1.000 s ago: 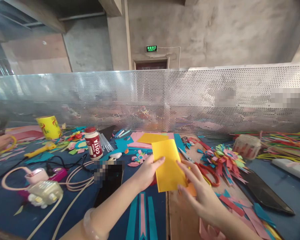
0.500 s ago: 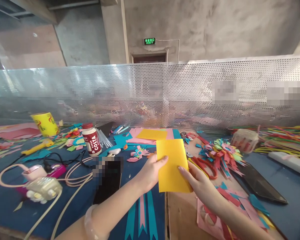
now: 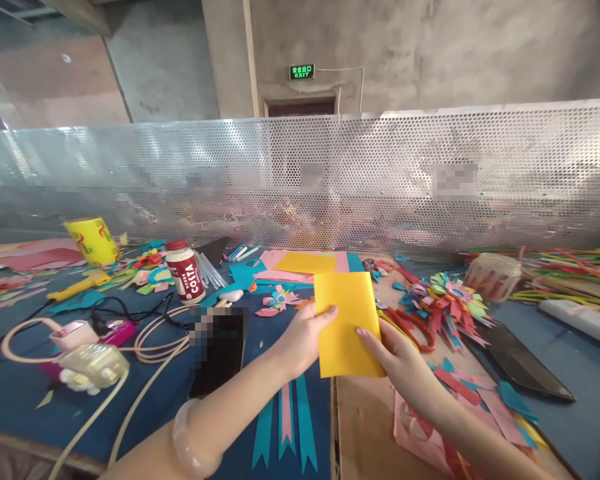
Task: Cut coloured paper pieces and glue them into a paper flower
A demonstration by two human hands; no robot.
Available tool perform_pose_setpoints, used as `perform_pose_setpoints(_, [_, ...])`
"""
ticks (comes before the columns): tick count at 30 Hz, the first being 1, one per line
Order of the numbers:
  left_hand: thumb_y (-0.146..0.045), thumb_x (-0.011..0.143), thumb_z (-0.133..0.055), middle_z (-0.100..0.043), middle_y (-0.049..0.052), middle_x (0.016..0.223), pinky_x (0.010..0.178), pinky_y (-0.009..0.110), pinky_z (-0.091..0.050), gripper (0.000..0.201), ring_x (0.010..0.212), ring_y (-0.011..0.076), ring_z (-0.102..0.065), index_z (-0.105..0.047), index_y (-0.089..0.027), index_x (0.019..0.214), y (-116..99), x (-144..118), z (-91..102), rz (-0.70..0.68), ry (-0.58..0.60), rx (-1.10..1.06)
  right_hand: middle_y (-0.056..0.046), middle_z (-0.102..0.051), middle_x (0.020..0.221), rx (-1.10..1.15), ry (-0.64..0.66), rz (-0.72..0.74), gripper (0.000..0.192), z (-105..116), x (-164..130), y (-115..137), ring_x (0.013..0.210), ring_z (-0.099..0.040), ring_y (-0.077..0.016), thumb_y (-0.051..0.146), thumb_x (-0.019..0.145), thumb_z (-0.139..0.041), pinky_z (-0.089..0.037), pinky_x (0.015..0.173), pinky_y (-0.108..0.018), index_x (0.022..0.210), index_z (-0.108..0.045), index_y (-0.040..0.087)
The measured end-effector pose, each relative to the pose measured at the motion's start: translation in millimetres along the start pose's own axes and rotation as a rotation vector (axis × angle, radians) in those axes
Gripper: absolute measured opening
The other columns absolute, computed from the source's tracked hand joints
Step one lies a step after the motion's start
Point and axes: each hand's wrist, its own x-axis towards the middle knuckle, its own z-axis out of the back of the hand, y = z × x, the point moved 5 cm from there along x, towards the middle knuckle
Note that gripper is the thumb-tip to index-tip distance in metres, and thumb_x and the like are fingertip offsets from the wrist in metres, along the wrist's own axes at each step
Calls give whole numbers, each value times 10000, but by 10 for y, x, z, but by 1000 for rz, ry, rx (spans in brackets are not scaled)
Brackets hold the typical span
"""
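A yellow sheet of paper (image 3: 347, 320), apparently folded, is held upright above the table by both hands. My left hand (image 3: 310, 330) pinches its left edge, thumb on the near face. On the right edge, my right hand (image 3: 387, 347) grips it the same way, with the other fingers hidden behind. Beyond the right hand lie red-handled scissors (image 3: 415, 330), partly covered by that hand. Blue and pink paper ribbons (image 3: 305, 430) with notched ends lie below the held paper. Behind it rests a stack of pink and yellow paper (image 3: 303, 262). A small paper flower (image 3: 279, 298) lies left of it.
On the left are a Costa bottle (image 3: 185, 272), a yellow cup (image 3: 93, 241), a glue gun (image 3: 79, 287) and a charger with cables (image 3: 93, 367). Phones (image 3: 220, 353) lie on both sides. A large paper flower (image 3: 447, 303) sits right; a perforated metal screen (image 3: 380, 173) stands behind.
The view has shifted slightly, so the table items appear a little higher. Both hands keep their hold on the yellow paper, which looks almost unchanged.
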Motion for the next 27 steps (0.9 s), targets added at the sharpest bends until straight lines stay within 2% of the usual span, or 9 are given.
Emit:
perform_pose_setpoints(10, [-223, 812, -548, -633, 137, 1056, 842, 380, -458, 242, 921, 252, -621, -578, -126, 1032, -15, -7, -6, -10, -4, 22, -55, -638, 1053, -8, -2, -3, 404, 25, -11, -31, 902, -612, -191, 442, 832, -495, -485, 728, -252, 1141, -503, 183])
perform_pose_setpoints(14, [-226, 811, -552, -632, 141, 1059, 835, 389, -462, 240, 917, 258, -622, -577, -128, 1028, -10, -7, -6, -5, -4, 22, -52, -638, 1042, 0, 9, 6, 396, 19, -9, -38, 888, -608, -181, 430, 838, -493, -477, 727, -247, 1144, -493, 180])
perform_pose_setpoints(22, [-208, 801, -562, -608, 147, 1112, 863, 417, -446, 232, 949, 270, -611, -587, -129, 1017, -24, -15, -17, -9, -27, 16, -35, -653, 979, -31, -15, -19, 417, 26, -3, -40, 815, -614, -167, 453, 825, -497, -458, 618, -209, 1142, -494, 182])
perform_pose_setpoints(27, [-216, 799, -565, -610, 146, 1106, 866, 426, -442, 238, 948, 276, -613, -587, -134, 1021, -21, -17, -7, -10, -19, 15, -37, -653, 978, -31, -20, -18, 409, 21, -14, -39, 829, -615, -167, 455, 825, -497, -468, 665, -215, 1121, -505, 173])
